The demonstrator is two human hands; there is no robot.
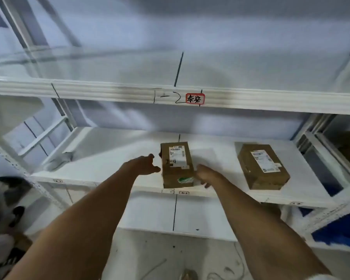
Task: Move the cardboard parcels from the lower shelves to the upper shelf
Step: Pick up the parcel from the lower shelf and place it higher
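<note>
A: Head view is showing two cardboard parcels sitting on the lower shelf (101, 158). The near parcel (177, 164) is lying close to the front edge, a white label on top. The second parcel (262, 166) is sitting well apart to its right, angled a bit, nobody touching it.

B: Hands?

A: Both are reaching in. The left hand (148, 165) is sitting just beside the near parcel's left side, fingers spread apart, not gripping anything as far as I'm seeing. The right hand (205, 175) is pressing up against the parcel's right front corner, fingers curling around it. I'm not able to tell whether it's really clamping or just touching; motion blur is smearing that corner.

B: Progress?

A: The upper shelf (109, 89), with "1-2" scrawled on its front rail beside a red tag (195, 98), is showing no parcel on the stretch that's in frame. So I'm judging that nothing visible is moved yet: both parcels are waiting down below.

B: What's left?

A: Closing both hands on the near parcel, lifting it up, then doing the same for the second one. The shelf below is looking bare where it's visible. Something brown is showing in the bay at far right, too cropped to call.
</note>
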